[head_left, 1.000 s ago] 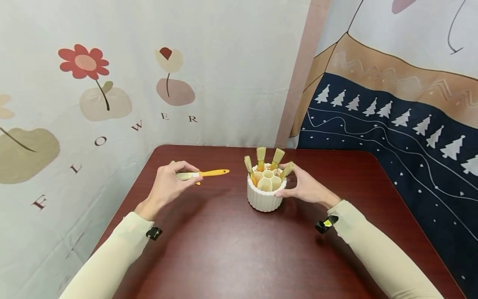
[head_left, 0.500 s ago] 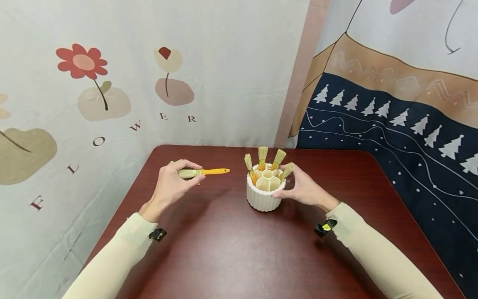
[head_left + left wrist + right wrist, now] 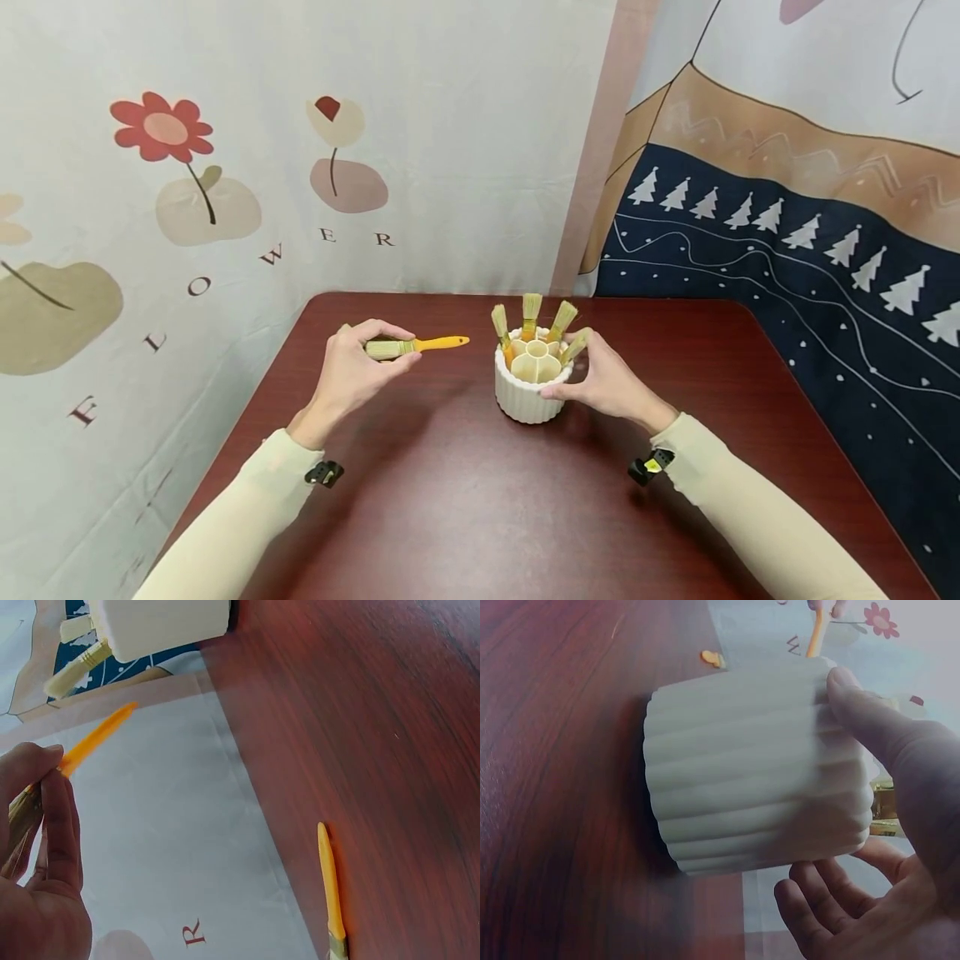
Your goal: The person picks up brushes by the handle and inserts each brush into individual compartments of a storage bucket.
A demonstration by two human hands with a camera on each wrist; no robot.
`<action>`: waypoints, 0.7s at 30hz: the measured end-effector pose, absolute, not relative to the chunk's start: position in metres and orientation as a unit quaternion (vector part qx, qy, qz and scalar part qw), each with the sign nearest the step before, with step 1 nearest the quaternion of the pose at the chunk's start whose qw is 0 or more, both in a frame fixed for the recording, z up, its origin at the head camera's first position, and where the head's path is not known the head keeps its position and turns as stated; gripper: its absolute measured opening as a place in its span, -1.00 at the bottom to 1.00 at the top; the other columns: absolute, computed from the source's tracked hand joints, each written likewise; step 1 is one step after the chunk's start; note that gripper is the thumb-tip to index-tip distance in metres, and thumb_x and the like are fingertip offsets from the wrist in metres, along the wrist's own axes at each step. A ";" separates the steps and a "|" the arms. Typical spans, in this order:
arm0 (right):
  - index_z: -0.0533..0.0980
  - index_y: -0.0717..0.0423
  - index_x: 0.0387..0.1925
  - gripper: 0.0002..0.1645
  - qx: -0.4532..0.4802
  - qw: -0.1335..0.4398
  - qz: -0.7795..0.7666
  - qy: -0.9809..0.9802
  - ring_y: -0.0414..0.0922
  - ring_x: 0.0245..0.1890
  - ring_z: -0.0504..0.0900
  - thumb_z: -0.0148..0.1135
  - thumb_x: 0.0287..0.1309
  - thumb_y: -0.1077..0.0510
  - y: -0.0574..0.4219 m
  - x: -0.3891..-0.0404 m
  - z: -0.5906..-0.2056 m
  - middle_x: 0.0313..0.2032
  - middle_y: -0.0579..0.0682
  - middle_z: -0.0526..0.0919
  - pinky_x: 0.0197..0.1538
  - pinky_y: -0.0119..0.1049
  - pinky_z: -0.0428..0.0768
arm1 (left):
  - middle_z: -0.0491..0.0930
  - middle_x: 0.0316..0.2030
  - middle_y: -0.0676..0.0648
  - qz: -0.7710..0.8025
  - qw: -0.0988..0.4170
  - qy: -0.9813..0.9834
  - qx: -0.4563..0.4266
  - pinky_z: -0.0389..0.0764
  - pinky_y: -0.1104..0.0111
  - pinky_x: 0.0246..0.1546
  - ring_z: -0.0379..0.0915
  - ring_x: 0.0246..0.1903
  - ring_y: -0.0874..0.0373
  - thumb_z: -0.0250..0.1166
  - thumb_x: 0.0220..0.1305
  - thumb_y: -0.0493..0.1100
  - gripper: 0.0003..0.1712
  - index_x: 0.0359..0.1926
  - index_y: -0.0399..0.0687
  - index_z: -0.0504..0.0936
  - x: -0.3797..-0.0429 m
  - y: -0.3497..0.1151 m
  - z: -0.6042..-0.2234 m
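Observation:
My left hand pinches a paintbrush between thumb and fingers near its metal band. The brush lies level, its yellow handle pointing right and its pale bristles toward the palm. At the right, my right hand grips the side of a white ribbed brush holder, thumb at the near rim and fingers round the far side. Several brushes stand in the holder, bristles up, in its outer slots; the front slots and the round middle one hold nothing. In the left wrist view, another yellow-handled brush lies on the table.
The dark red wooden table runs back to a pale cloth wall printed with flowers and letters. A navy cloth with white trees hangs at the right. Black wrist cameras sit on both sleeves.
My left hand has moved a little to the right with the paintbrush, closer to the holder. The handle of the brush on the table has gone out of sight behind that hand.

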State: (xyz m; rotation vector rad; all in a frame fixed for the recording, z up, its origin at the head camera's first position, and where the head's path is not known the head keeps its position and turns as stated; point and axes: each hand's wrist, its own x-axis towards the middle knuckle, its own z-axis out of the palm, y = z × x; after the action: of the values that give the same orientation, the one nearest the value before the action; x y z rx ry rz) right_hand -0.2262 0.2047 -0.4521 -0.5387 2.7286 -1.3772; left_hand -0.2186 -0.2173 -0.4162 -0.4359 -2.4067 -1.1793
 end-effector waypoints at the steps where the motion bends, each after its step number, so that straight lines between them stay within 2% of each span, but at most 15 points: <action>1: 0.46 0.16 0.30 -0.03 -0.170 0.017 -0.443 0.880 0.09 0.24 0.75 0.91 0.10 -0.08 0.204 -0.225 -0.452 0.50 0.26 0.59 0.29 -0.10 0.77 | 0.97 -0.14 0.06 -0.425 0.213 -0.865 -0.159 0.32 0.29 -0.08 0.62 -0.18 0.11 0.87 0.11 -0.20 -0.62 -0.06 0.22 0.98 -0.218 -0.216 -0.416; 5: 0.45 0.12 0.26 -0.02 -0.155 0.008 -0.429 0.890 0.09 0.22 0.69 0.91 0.08 -0.17 0.202 -0.221 -0.451 0.44 0.22 0.59 0.27 -0.04 0.72 | 0.97 -0.15 0.07 -0.422 0.222 -0.863 -0.167 0.24 0.26 -0.02 0.72 -0.27 0.21 0.86 0.11 -0.21 -0.62 -0.06 0.21 0.98 -0.218 -0.211 -0.415; 13: 0.43 0.11 0.20 0.01 -0.135 -0.016 -0.393 0.909 0.06 0.14 0.62 0.89 0.05 -0.30 0.193 -0.209 -0.450 0.25 0.19 0.59 0.15 -0.08 0.66 | 0.96 -0.12 0.06 -0.422 0.231 -0.860 -0.171 0.17 0.27 0.01 0.65 -0.31 0.38 0.84 0.13 -0.20 -0.62 -0.04 0.21 0.98 -0.212 -0.201 -0.412; 15: 0.42 0.12 0.23 0.06 -0.128 -0.022 -0.388 0.912 0.04 0.12 0.63 0.89 0.04 -0.33 0.190 -0.207 -0.449 0.19 0.17 0.58 0.13 -0.10 0.66 | 0.96 -0.12 0.06 -0.430 0.225 -0.857 -0.175 0.29 0.38 0.04 0.67 -0.35 0.39 0.83 0.16 -0.21 -0.62 -0.03 0.21 0.98 -0.210 -0.198 -0.411; 18: 0.42 0.14 0.27 0.10 -0.117 -0.026 -0.383 0.916 0.04 0.11 0.61 0.88 0.03 -0.36 0.187 -0.204 -0.448 0.13 0.17 0.56 0.11 -0.11 0.64 | 0.96 -0.11 0.06 -0.447 0.213 -0.850 -0.179 0.45 0.64 -0.20 0.69 -0.40 0.35 0.82 0.18 -0.24 -0.62 -0.01 0.19 0.98 -0.208 -0.194 -0.409; 20: 0.41 0.16 0.26 0.10 -0.112 -0.028 -0.379 0.918 0.04 0.09 0.60 0.87 0.04 -0.37 0.186 -0.203 -0.448 0.12 0.17 0.55 0.10 -0.11 0.63 | 0.96 -0.09 0.08 -0.453 0.206 -0.848 -0.181 0.54 0.59 -0.43 0.65 -0.42 0.35 0.81 0.20 -0.24 -0.62 0.00 0.21 0.97 -0.207 -0.191 -0.408; 21: 0.41 0.16 0.25 0.10 -0.110 -0.029 -0.378 0.919 0.05 0.09 0.60 0.87 0.04 -0.36 0.185 -0.202 -0.447 0.11 0.17 0.54 0.09 -0.11 0.62 | 0.96 -0.08 0.08 -0.456 0.203 -0.847 -0.182 0.53 0.59 -0.43 0.64 -0.41 0.36 0.81 0.21 -0.23 -0.61 0.01 0.21 0.97 -0.206 -0.190 -0.407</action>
State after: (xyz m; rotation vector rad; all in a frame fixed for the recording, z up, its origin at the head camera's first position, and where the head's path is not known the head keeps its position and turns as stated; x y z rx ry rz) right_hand -0.2022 0.1854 -0.4473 -0.3508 2.9404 -1.2104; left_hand -0.2063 -0.1896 -0.4067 -0.5079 -2.3635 -1.2735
